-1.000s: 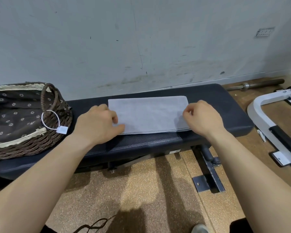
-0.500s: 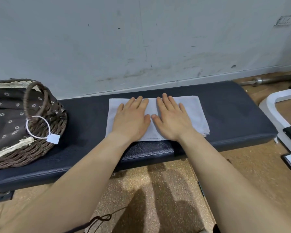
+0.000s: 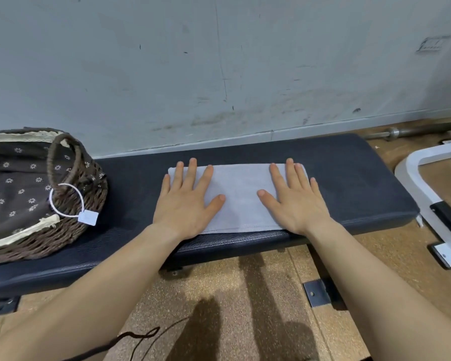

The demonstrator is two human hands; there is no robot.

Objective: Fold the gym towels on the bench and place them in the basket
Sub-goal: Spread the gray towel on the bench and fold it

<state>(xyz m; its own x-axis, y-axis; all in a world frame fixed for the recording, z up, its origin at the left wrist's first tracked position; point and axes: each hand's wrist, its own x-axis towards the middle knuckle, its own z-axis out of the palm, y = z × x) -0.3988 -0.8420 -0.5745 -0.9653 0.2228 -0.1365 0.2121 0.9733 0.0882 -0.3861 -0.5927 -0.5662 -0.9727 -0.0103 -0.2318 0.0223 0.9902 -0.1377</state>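
Both hands lay flat, fingers straight and spread, gripping nothing. The left hand pressed one end of the folded grey towel and the right hand the other, apparently to smooth its layers and set the crease. That towel sat near the front edge of the dark padded counter. Further left on the same counter stood the wicker basket, well apart from the towel, its lined mouth open, likely ready to receive it. Beyond, a barbell lay by the wall.
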